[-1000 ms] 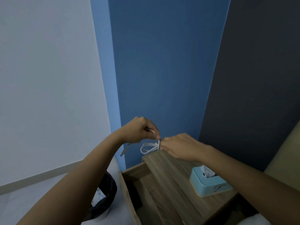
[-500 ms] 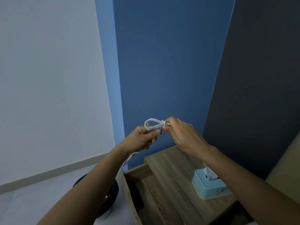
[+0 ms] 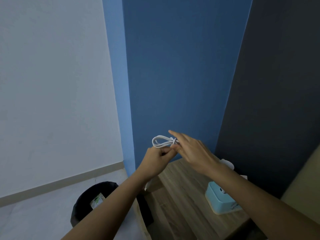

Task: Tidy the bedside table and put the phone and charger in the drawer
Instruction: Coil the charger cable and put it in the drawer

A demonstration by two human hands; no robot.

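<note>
Charger cable [image 3: 161,141] between left hand [image 3: 155,161] and right hand [image 3: 192,151], forefinger [image 3: 173,133] newly outstretched

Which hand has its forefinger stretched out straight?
The right hand, beside the white cable loop; its forefinger points up and left, while the left hand is curled tight below the loop.

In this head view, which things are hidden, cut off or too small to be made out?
1. Phone: nowhere in the head view; the left forearm covers much of the open drawer.
2. White cable: its wrapped end lies behind the right hand, so a pinch cannot be confirmed; the left hand grips and hides the rest.
3. Tissue box: partly behind the right forearm.
4. Packet in the bin: print too small.
</note>
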